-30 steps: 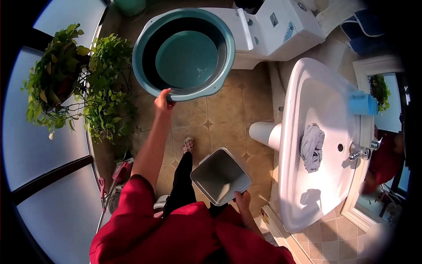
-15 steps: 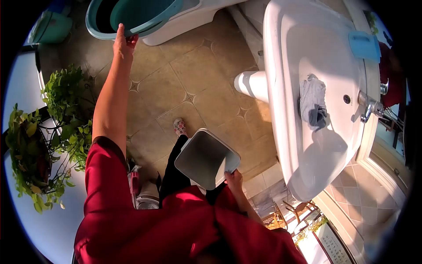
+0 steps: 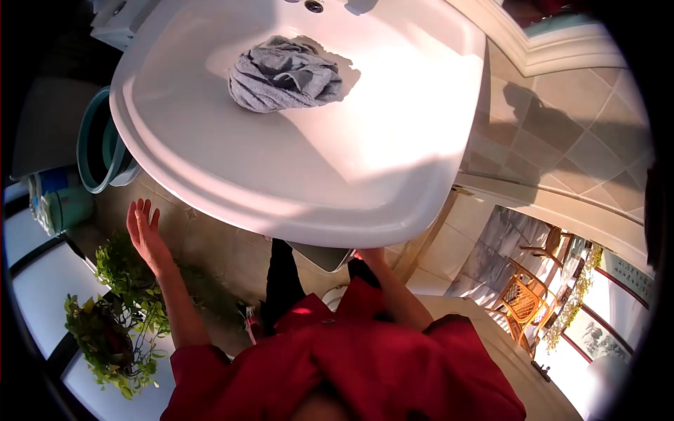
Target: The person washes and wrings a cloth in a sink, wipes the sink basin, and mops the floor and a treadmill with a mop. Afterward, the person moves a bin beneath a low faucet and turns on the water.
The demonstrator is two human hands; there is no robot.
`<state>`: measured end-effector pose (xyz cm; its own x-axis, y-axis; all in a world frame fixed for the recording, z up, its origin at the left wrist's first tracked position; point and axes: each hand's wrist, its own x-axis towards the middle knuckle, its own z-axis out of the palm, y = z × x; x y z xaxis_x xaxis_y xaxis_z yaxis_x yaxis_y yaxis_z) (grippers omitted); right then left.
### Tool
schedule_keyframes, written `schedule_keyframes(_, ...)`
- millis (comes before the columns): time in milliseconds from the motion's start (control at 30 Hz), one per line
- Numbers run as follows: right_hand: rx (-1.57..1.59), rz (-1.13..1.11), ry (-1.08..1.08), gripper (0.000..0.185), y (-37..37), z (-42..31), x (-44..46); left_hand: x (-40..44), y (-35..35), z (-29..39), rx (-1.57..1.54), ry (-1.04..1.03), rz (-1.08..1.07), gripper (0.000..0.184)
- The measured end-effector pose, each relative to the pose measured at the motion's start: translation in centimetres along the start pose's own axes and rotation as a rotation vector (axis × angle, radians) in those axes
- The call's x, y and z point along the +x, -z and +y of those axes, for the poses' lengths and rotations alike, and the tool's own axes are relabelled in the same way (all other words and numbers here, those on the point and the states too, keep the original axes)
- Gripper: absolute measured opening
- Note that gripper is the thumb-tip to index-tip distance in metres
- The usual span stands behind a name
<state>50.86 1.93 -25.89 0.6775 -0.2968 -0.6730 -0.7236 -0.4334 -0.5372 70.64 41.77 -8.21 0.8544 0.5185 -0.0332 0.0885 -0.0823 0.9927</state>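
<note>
My left hand hangs in the air left of the washbasin, empty, with its fingers stretched. The rim of a white bin with a grey inside shows below the front edge of the white washbasin. My right hand is closed on the bin's right side; its fingertips and most of the bin are hidden by the washbasin. A crumpled grey cloth lies in the bowl, apart from both hands.
Teal tubs stand beyond the washbasin's left side, beside a green bucket. A leafy plant is at the left. Wicker chairs show through the doorway at the right.
My left hand has let go of the teal tub and drawn back, now empty. My view has turned toward the washbasin. The bin, still in my right hand, is now partly under its front edge.
</note>
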Motion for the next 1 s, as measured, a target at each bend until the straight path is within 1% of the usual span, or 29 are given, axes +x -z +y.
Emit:
schedule_keyframes(33,0.026,-0.098,-0.160,0.035,2.2,0.0,0.4,-2.4,-1.6,2.2,0.125,-0.136,0.005,0.044)
schedule_keyframes(67,0.180,-0.004,-0.192,0.047,1.8,4.1,1.7,-5.0,-4.0,4.8,0.319,-0.357,-0.002,0.041)
schedule_keyframes(133,0.227,0.077,-0.244,0.055,6.1,2.8,2.0,-7.6,-7.7,7.3,0.515,-0.672,-0.041,0.038)
schedule_keyframes(200,0.155,0.133,-0.195,0.055,7.0,5.2,4.4,-9.3,-11.9,8.6,0.694,-0.917,-0.156,0.040)
schedule_keyframes(233,0.195,0.169,-0.188,0.056,6.9,6.4,5.8,-10.6,-14.1,9.5,0.814,-0.926,-0.248,0.041)
schedule_keyframes(267,0.232,0.206,-0.177,0.057,6.7,7.4,7.1,-10.9,-15.6,9.0,0.810,-0.978,-0.318,0.042)
schedule_keyframes(300,0.324,0.219,-0.159,0.057,6.9,8.1,8.1,-10.9,-16.0,8.7,0.825,-0.947,-0.333,0.042)
schedule_keyframes(333,0.319,0.283,-0.172,0.056,6.2,9.2,9.8,-10.6,-15.9,8.4,0.838,-0.913,-0.344,0.042)
schedule_keyframes(400,0.350,0.398,-0.150,0.041,6.3,10.0,12.4,-10.6,-16.1,8.5,0.912,-0.908,-0.400,0.042)
schedule_keyframes(467,0.453,0.183,-0.361,0.040,10.9,6.2,12.6,-10.2,-15.9,8.4,0.906,-0.907,-0.461,0.041)
schedule_keyframes(500,0.611,0.217,-0.371,0.043,10.7,6.5,14.0,-10.4,-16.1,8.4,0.896,-0.885,-0.479,0.040)
schedule_keyframes(567,0.737,0.247,-0.299,0.046,9.8,7.3,17.2,-10.2,-15.9,8.2,0.915,-0.846,-0.499,0.041)
schedule_keyframes(600,0.770,0.242,-0.302,0.048,9.6,7.2,18.9,-10.2,-15.8,8.1,0.917,-0.822,-0.507,0.041)
schedule_keyframes(667,0.744,0.243,-0.405,0.049,9.6,5.9,22.3,-10.2,-15.9,8.0,0.908,-0.812,-0.545,0.041)
schedule_keyframes(700,0.765,0.244,-0.414,0.049,9.6,5.2,23.9,-10.6,-16.4,8.0,0.905,-0.744,-0.527,0.042)
schedule_keyframes(733,0.786,0.245,-0.424,0.049,9.5,4.4,25.4,-10.7,-16.2,7.7,0.849,-0.668,-0.483,0.049)
schedule_keyframes(800,0.871,0.270,-0.439,0.048,8.8,2.9,28.1,-11.0,-16.6,7.7,0.848,-0.611,-0.503,0.042)
schedule_keyframes(833,0.936,0.294,-0.444,0.047,8.4,2.1,29.3,-11.0,-16.7,7.7,0.831,-0.554,-0.499,0.043)
schedule_keyframes(867,1.002,0.320,-0.450,0.046,7.8,1.3,30.5,-9.6,-14.0,7.7,1.061,-0.741,-0.546,0.039)
schedule_keyframes(933,1.092,0.356,-0.555,0.043,6.8,-0.7,32.7,-9.4,-15.3,9.2,1.263,-0.913,-0.793,0.033)
schedule_keyframes(967,1.218,0.348,-0.522,0.043,6.7,-1.6,33.0,-9.7,-12.3,7.0,1.049,-0.464,-0.188,0.026)
schedule_keyframes(1000,1.342,0.339,-0.487,0.042,6.5,-2.5,33.2,-9.3,-11.5,7.7,1.125,-0.566,-0.339,0.032)
